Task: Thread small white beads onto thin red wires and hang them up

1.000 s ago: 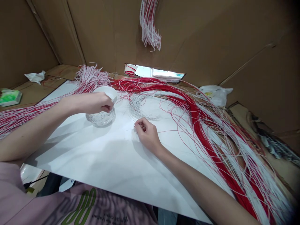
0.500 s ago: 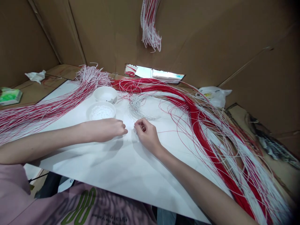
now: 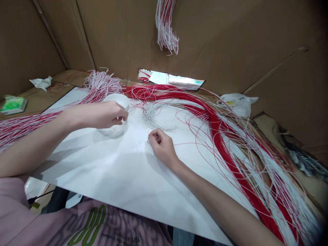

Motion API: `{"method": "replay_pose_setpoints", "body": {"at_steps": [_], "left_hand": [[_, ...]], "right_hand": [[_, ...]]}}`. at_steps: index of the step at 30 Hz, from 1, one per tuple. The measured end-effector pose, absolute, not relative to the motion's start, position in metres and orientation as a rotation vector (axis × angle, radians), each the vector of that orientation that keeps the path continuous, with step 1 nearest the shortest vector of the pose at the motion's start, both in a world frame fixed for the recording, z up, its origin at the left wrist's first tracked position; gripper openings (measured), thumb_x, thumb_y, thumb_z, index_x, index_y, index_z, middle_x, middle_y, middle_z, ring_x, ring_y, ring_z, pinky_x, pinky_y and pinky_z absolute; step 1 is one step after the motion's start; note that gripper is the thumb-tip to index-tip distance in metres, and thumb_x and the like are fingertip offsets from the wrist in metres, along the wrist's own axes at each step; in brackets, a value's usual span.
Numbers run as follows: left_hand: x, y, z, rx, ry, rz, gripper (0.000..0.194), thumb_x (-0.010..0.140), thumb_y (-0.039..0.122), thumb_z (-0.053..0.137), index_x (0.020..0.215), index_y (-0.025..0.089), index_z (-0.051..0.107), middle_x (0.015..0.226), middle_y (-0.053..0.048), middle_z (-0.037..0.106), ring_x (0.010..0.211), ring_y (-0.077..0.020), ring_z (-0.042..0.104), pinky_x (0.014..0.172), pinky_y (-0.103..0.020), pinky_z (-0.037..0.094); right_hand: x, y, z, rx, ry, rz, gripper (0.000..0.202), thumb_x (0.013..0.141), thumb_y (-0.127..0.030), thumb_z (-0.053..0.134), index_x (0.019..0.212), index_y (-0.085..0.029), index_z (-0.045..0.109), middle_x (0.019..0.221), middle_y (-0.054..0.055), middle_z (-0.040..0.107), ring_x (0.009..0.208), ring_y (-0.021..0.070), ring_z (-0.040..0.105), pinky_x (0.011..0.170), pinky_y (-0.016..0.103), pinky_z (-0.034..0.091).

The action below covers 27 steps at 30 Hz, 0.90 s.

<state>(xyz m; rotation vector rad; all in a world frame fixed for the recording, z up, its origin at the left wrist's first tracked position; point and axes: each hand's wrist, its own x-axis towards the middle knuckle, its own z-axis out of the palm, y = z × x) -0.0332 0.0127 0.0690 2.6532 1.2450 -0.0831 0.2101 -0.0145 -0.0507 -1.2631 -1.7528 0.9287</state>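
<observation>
Two bare hands of ours are at work over a white board (image 3: pixel 123 181). Our left hand (image 3: pixel 112 113) is above the front bowl (image 3: pixel 116 131), its fingers curled downward; we cannot tell whether thumb and forefinger meet or hold anything. The arm and hand hide much of that bowl, and just behind it stands a second white bowl (image 3: pixel 123 99), partly covered too. Our right hand (image 3: pixel 162 143) is near the middle of the board, thumb and forefinger pinched together on a thin red thread (image 3: pixel 186 143), which runs in from the right. Just beyond this hand lies a curved bunch of fine white strands (image 3: pixel 151 118). To our right, a thick red and white bundle (image 3: pixel 217 133) bends around and comes down toward us, with loose loops spilling onto the board. At the back left, a frayed pink and white bundle (image 3: pixel 102 84) lies behind the bowls, its long strands trailing off to our left. Another bundle (image 3: pixel 167 29) hangs before the cardboard wall (image 3: pixel 217 37). A white plastic bag (image 3: pixel 239 105) sits at the back right.
</observation>
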Motion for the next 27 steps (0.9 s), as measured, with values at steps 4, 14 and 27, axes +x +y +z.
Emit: {"method": "replay_pose_setpoints", "body": {"at_steps": [4,14,27], "left_hand": [[-0.044,0.025,0.065,2.458,1.215,-0.448,0.007,0.083,0.010,0.061,0.088,0.014,0.065,0.077,0.001,0.064,0.062,-0.0081,0.050,0.056,-0.015,0.034],[-0.045,0.029,0.060,2.408,1.214,-0.364,0.015,0.083,0.007,0.053,0.075,0.012,0.064,0.066,0.003,0.055,0.058,-0.0066,0.041,0.054,-0.017,0.030],[-0.007,-0.019,0.069,2.683,0.871,-0.169,0.021,0.085,0.002,0.047,0.075,0.017,0.057,0.075,-0.003,0.061,0.064,-0.0141,0.053,0.058,-0.025,0.034]], "right_hand": [[0.210,-0.015,-0.050,-1.277,-1.747,0.929,0.011,0.084,-0.026,0.052,0.076,-0.020,0.056,0.069,-0.001,0.058,0.061,0.0131,0.050,0.060,0.026,0.039],[0.210,-0.014,-0.051,-1.275,-1.747,0.934,0.011,0.085,-0.027,0.053,0.077,-0.020,0.056,0.070,-0.001,0.059,0.062,0.0130,0.050,0.060,0.025,0.039],[0.210,-0.014,-0.052,-1.254,-1.760,0.908,0.010,0.085,-0.025,0.053,0.078,-0.020,0.057,0.070,-0.002,0.059,0.062,0.0121,0.051,0.061,0.024,0.039]]}}
